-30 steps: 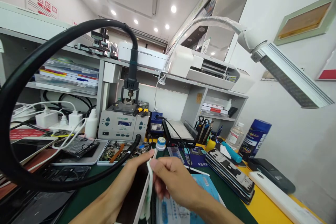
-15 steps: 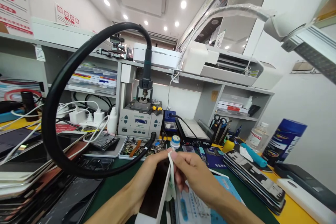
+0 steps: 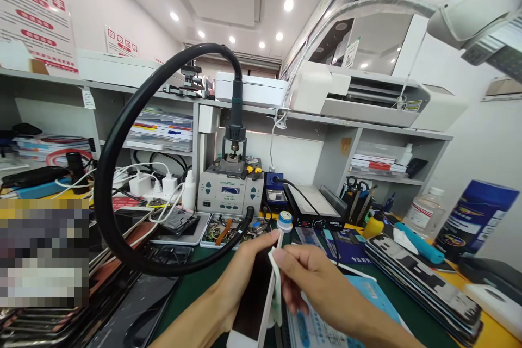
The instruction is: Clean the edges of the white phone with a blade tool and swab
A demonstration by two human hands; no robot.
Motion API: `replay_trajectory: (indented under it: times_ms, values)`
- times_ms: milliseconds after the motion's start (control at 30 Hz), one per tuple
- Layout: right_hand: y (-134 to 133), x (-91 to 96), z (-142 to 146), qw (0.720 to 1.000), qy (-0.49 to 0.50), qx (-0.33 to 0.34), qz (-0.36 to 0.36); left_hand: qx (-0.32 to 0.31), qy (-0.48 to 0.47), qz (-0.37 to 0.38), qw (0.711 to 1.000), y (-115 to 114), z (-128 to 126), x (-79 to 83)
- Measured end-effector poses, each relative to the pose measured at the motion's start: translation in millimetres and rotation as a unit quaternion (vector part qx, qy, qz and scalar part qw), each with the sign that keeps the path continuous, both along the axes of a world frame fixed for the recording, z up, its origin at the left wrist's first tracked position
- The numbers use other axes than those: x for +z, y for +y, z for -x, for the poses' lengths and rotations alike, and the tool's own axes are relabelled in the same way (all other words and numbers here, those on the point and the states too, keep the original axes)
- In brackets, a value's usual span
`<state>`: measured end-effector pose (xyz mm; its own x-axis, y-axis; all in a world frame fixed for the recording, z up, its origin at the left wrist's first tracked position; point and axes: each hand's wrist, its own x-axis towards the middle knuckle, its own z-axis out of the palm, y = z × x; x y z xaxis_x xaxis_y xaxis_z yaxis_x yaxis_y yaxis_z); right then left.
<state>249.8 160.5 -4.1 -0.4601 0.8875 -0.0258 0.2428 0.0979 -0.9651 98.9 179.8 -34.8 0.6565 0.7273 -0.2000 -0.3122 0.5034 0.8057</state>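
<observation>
Your left hand [image 3: 240,269] gripped a white phone [image 3: 248,310] with a dark screen, its thumb reaching the far end; most of the other fingers were hidden. You held the phone tilted over the green mat [image 3: 193,288], toward the near edge of the table [image 3: 493,329]. Your right hand [image 3: 304,272] pinched a white cloth [image 3: 277,304] between thumb and fingers, against the phone's long right side. Under your right forearm lay a blue-and-white packet [image 3: 377,293]. Just beyond the phone stood a small blue-lidded jar [image 3: 285,221], with a tray of parts [image 3: 209,242] to its left. A stack of phone frames [image 3: 432,288] lay toward the table's right edge.
</observation>
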Motion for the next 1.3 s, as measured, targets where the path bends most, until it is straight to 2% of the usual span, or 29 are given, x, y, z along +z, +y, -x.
replay_trajectory:
  times_ms: [133,333,567,767,933,1133,1200,1300]
  values:
    - [-5,3.1,0,0.999,-0.016,0.039,0.002,-0.017,0.029,0.044,0.998,3,1,-1.0]
    - [1,0.4,-1,0.999,0.018,0.036,-0.001,-0.004,0.011,-0.015,1.0,1,-1,2.0]
    - [-2,1.2,-1,0.999,0.004,0.054,0.008,-0.028,0.039,-0.007,0.999,-1,1,3.0]
    - [2,2.5,-3,0.999,0.038,0.013,-0.009,0.007,-0.02,-0.06,0.998,-5,1,6.0]
    - [-2,1.3,0,0.999,0.013,0.047,0.013,-0.047,0.044,-0.012,0.998,-2,1,6.4]
    - [5,2.6,-4,0.997,0.055,-0.049,0.008,0.053,-0.045,-0.1,0.993,-7,0,9.0]
    - [3,1.9,-3,0.999,0.04,-0.022,0.015,0.032,-0.025,-0.078,0.996,-5,-1,5.0]
    - [-3,1.2,1,0.999,-0.005,0.049,0.022,-0.025,0.03,0.009,0.999,1,0,-1.5]
